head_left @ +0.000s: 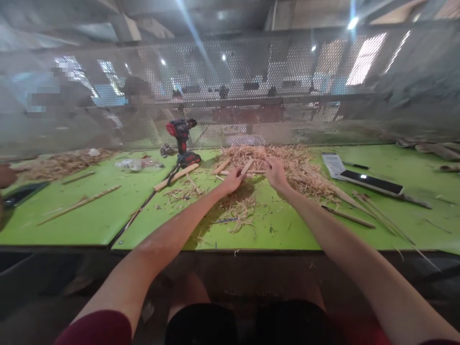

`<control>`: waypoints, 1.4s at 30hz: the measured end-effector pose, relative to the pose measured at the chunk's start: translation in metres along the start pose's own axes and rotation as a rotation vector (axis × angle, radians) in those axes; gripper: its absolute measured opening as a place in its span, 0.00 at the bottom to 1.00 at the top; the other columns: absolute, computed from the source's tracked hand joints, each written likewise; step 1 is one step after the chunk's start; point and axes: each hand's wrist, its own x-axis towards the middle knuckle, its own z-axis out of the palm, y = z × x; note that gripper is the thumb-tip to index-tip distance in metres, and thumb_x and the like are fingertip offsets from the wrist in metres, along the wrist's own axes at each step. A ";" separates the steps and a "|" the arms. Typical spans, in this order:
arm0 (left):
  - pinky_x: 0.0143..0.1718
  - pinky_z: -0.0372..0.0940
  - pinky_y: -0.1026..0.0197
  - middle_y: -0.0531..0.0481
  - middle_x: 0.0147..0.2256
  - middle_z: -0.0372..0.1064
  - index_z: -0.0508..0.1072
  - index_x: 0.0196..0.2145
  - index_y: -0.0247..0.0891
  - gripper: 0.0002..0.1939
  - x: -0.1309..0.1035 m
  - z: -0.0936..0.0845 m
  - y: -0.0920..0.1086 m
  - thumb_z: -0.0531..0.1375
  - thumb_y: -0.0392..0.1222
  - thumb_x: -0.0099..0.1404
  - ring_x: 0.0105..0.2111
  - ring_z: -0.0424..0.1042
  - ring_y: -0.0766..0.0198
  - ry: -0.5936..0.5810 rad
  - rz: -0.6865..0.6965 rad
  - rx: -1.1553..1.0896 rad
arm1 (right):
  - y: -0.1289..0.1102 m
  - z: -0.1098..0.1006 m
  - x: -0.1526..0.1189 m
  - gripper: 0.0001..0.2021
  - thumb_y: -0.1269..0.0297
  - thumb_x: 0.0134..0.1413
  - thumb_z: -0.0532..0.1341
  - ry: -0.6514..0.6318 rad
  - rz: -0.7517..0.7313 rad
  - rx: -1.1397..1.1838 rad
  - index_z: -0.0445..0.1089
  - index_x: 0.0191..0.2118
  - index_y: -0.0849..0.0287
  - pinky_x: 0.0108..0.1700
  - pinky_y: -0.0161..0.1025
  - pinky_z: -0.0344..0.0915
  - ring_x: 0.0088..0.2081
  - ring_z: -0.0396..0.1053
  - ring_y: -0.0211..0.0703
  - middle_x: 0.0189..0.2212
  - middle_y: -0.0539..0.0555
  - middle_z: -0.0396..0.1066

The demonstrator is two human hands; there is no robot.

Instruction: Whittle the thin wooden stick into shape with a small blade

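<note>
Both my arms reach forward over a green table [89,220]. My left hand [233,181] grips a short flat wooden stick [247,167] that points up and to the right. My right hand [276,173] rests on the edge of a heap of wood shavings [287,165]; its fingers curl into the pile and what they hold is hidden. More shavings [239,211] lie under my left forearm. The two hands are close together, a little apart.
A red and black cordless drill [182,139] stands at the back left. Long wooden sticks [81,203] and a plastic bottle [138,165] lie left. At right lie a large knife [375,183], a paper card [333,164] and thin sticks [350,218]. A perforated metal screen [251,86] backs the table.
</note>
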 end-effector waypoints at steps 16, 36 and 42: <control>0.22 0.51 0.68 0.60 0.24 0.54 0.60 0.37 0.40 0.09 -0.013 -0.003 0.000 0.49 0.38 0.79 0.17 0.53 0.74 -0.025 -0.159 -0.394 | -0.025 0.007 -0.006 0.24 0.62 0.70 0.52 -0.110 -0.078 -0.055 0.79 0.60 0.66 0.57 0.42 0.68 0.52 0.72 0.50 0.54 0.65 0.76; 0.18 0.46 0.66 0.61 0.19 0.46 0.61 0.35 0.40 0.12 -0.017 -0.005 0.003 0.47 0.37 0.80 0.15 0.48 0.72 -0.055 -0.210 -0.526 | -0.030 0.007 -0.021 0.19 0.57 0.73 0.58 -0.167 -0.110 -0.071 0.82 0.58 0.55 0.52 0.40 0.69 0.50 0.76 0.48 0.50 0.56 0.80; 0.17 0.47 0.67 0.62 0.19 0.48 0.60 0.34 0.40 0.13 -0.016 -0.004 0.000 0.49 0.39 0.80 0.14 0.48 0.73 -0.059 -0.196 -0.511 | -0.031 0.001 -0.022 0.18 0.56 0.73 0.60 -0.185 -0.105 -0.092 0.82 0.59 0.55 0.48 0.37 0.68 0.48 0.75 0.46 0.50 0.57 0.80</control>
